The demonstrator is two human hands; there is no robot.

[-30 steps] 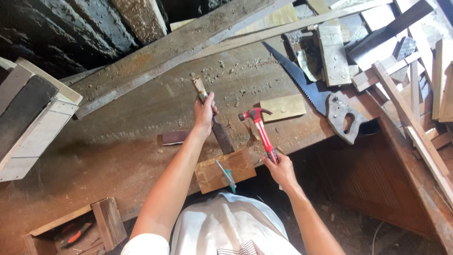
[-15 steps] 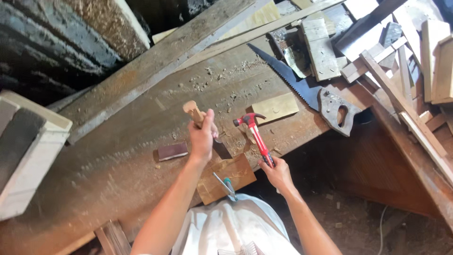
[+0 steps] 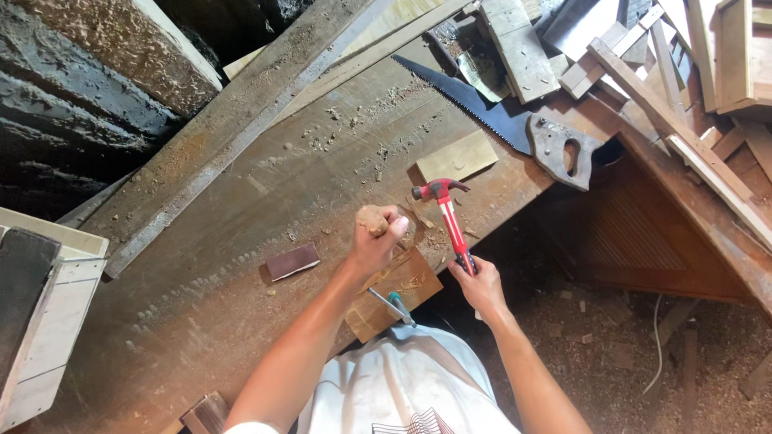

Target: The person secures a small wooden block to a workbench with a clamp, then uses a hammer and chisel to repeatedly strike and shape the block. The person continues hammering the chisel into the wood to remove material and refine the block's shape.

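Note:
My left hand (image 3: 376,241) grips the wooden handle (image 3: 371,219) of a chisel held upright over a small wooden block (image 3: 394,293) at the workbench's front edge. My right hand (image 3: 480,283) holds the red handle of a claw hammer (image 3: 447,217), whose head hovers just right of the chisel handle. A clamp with a teal grip (image 3: 394,304) pins the block to the bench. Wood chips lie around the chisel tip, which my hand hides.
A handsaw (image 3: 515,120) lies at the bench's back right beside a pale wooden offcut (image 3: 457,157). A dark sanding block (image 3: 293,261) sits left of my hand. Scrap timber is piled at the top right, and a long plank (image 3: 241,137) crosses the bench.
My left hand has shifted along the chisel handle so that it now stands upright. The hammer has stayed raised beside it. The camera has moved closer to the bench.

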